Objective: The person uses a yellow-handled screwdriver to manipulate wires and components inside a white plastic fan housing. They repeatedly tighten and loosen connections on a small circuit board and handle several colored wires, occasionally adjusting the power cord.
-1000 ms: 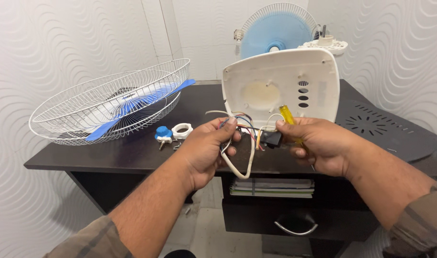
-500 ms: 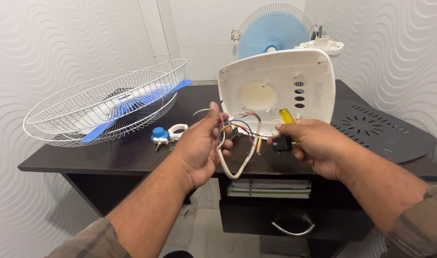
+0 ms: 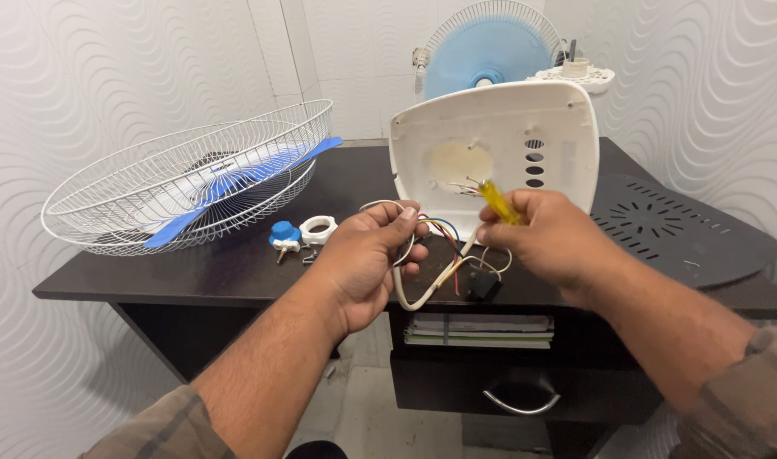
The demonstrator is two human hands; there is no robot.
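In front of the white housing (image 3: 499, 149) on the worktop (image 3: 235, 272), the left hand (image 3: 367, 255) pinches coloured wires (image 3: 435, 234) (grip closed); the right hand (image 3: 550, 238) clasps a yellow-handled screwdriver (image 3: 499, 202).

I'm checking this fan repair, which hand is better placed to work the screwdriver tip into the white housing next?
Probably the right hand: it already grips the yellow screwdriver, tip pointing toward the white housing. The left hand is occupied, pinching the bundle of coloured wires.
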